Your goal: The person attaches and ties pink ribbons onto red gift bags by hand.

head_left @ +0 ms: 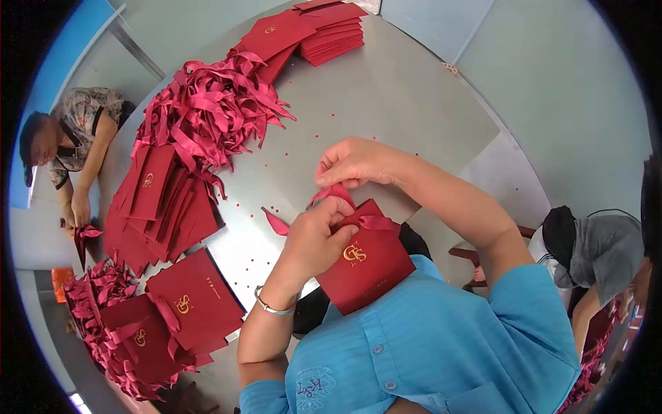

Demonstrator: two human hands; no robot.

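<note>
The red bag (369, 272) is in front of the blue shirt (448, 338), its top edge pinched in the left hand (314, 234). The right hand (352, 163) pinches the pink ribbon (338, 193) just above. Beyond lies a ribbon heap (207, 103) on the table (393, 90).
</note>
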